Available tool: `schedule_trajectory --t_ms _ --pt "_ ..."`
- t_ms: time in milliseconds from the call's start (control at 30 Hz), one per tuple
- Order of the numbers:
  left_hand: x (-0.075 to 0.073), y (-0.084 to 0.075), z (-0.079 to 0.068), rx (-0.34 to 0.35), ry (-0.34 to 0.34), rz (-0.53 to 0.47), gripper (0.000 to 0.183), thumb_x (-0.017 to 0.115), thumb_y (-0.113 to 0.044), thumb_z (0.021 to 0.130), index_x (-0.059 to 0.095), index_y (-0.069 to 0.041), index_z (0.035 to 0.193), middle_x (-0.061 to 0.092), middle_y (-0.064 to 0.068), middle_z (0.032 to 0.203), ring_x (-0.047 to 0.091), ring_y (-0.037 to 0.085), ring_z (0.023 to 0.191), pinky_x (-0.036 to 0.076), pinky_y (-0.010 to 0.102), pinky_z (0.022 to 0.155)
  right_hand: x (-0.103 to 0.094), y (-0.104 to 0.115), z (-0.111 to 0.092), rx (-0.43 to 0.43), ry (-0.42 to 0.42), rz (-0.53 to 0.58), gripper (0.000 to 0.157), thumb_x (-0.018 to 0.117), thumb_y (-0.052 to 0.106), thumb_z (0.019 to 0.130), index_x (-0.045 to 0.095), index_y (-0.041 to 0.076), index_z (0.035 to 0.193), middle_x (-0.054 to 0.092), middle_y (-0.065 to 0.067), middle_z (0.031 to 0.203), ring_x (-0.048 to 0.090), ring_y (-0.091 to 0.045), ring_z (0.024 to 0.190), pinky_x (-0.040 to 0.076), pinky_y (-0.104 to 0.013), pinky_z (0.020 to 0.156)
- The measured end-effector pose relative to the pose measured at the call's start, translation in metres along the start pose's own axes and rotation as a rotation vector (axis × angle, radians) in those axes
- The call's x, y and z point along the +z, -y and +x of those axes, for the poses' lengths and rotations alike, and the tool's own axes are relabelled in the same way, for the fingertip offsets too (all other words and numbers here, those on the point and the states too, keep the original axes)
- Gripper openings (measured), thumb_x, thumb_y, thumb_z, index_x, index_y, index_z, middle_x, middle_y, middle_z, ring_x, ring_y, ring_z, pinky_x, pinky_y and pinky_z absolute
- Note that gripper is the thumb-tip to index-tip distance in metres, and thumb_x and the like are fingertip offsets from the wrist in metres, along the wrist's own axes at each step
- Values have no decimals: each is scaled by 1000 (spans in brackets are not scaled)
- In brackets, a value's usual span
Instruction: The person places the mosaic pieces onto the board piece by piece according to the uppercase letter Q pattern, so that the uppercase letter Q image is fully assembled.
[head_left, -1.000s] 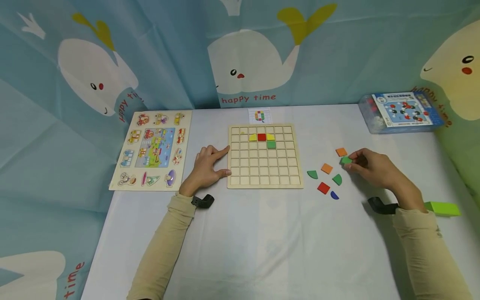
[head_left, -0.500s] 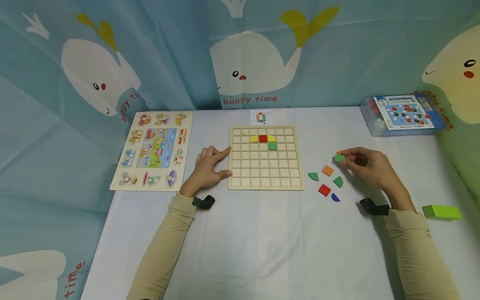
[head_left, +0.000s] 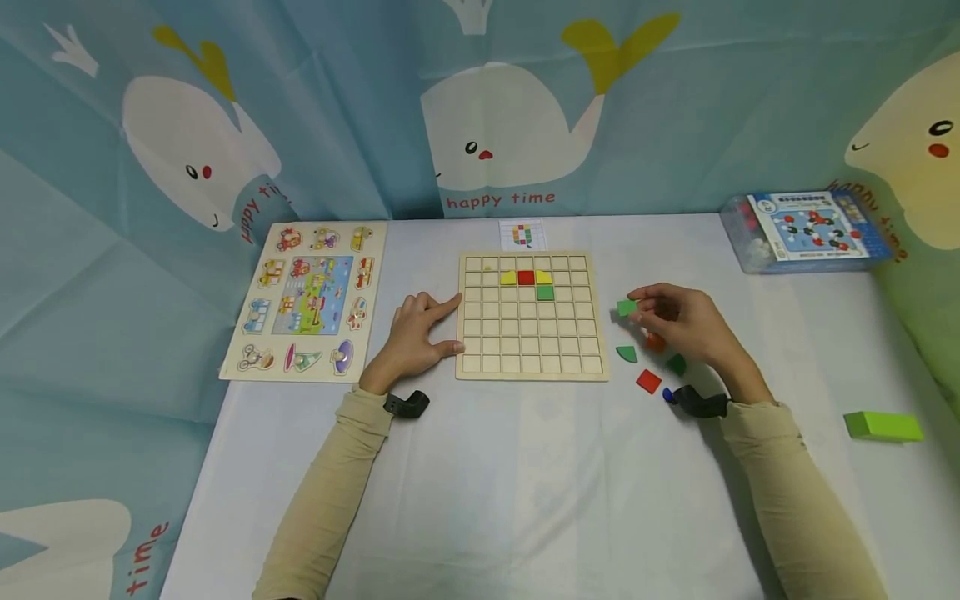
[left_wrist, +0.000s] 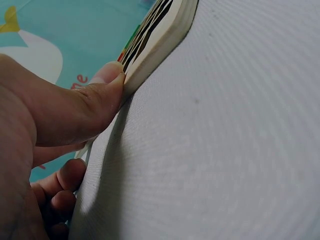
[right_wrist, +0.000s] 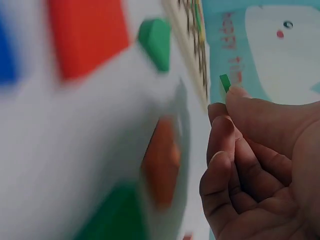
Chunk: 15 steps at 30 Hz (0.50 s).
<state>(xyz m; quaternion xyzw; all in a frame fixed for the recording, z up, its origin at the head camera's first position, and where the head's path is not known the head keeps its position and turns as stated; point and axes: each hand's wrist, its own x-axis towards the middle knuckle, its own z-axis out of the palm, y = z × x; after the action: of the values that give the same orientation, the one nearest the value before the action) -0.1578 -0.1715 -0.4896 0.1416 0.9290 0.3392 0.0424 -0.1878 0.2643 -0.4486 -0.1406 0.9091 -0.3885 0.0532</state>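
A wooden grid board (head_left: 532,364) lies mid-table. Set in its cells are a red square tile (head_left: 526,277) between two yellow tiles (head_left: 508,278), with a green square tile (head_left: 545,293) below the right one. My left hand (head_left: 411,340) rests thumb and index fingertip against the board's left edge; the left wrist view shows the thumb (left_wrist: 95,107) pressed to its side. To the right of the board, my right hand (head_left: 692,323) pinches a small green tile (head_left: 626,308) between thumb and fingers, above the table.
Under and near my right hand lie a green quarter-circle (head_left: 627,354), a red square (head_left: 648,382), an orange tile (head_left: 656,342) and a blue piece (head_left: 668,395). A picture card (head_left: 522,235) sits behind the board. Around stand a vehicle puzzle (head_left: 360,333), a plastic box (head_left: 810,229) and a green block (head_left: 885,426).
My right hand has carried the green tile left from the loose pieces toward the board, now overlapping some of them in the head view. My left hand has stayed at the board's edge.
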Motion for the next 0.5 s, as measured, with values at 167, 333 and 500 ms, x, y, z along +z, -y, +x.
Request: schedule_trajectory --t_ms 167,333,500 --pt "0 -1 0 -3 -1 2 84 87 -32 88 48 -16 161 50 11 111 37 26 100 29 44 95 15 18 16 -55 39 17 26 73 13 101 72 2 125 72 -15 104 65 -12 84 50 -18 70" --pt "0 0 -1 -10 9 1 84 87 -31 88 47 -17 161 50 11 111 37 26 101 28 44 95 32 33 30 -107 92 13 26 73 13 101 71 1 125 71 -14 102 64 -21 87 50 -19 75" --pt "0 0 0 1 2 2 84 87 -31 88 48 -16 161 50 11 110 37 26 100 28 44 94 44 43 42 -126 125 20 26 74 14 101 72 2 123 72 -14 103 65 -23 90 51 -22 77"
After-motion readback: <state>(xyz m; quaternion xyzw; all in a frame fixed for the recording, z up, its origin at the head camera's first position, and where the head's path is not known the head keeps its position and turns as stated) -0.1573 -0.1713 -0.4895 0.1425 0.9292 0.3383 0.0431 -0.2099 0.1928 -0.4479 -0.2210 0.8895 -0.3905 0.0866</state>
